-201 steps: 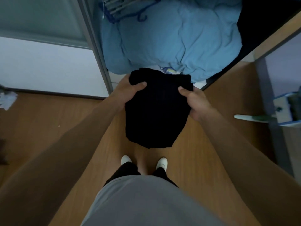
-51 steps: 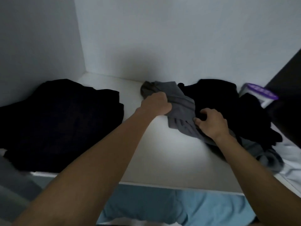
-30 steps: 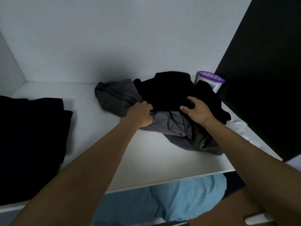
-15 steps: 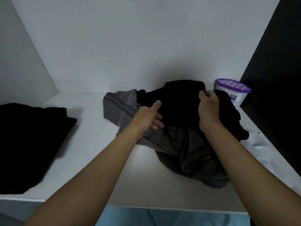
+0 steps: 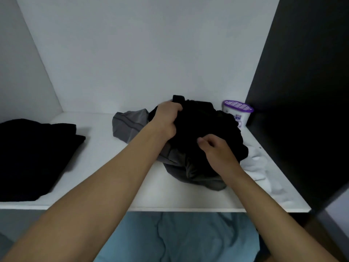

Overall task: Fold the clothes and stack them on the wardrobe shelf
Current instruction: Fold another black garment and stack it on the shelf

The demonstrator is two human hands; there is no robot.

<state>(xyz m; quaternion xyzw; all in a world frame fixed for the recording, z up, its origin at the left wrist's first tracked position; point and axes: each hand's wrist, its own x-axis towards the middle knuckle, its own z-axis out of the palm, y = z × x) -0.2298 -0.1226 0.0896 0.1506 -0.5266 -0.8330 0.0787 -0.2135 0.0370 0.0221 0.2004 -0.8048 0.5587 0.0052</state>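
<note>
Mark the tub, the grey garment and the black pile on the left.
Tub [image 5: 229, 114]: head view, on its white wall.
Grey garment [image 5: 128, 122]: head view, on its striped left part.
Black pile [image 5: 34, 154]: head view, middle of its top.

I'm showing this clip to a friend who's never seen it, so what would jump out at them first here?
Two bare arms reach onto a white wardrobe shelf, where the left hand and right hand grip a crumpled black garment lying over a grey garment, centre-right. A black pile sits at the shelf's left end, and a purple-lidded tub stands in the back right corner.
</note>
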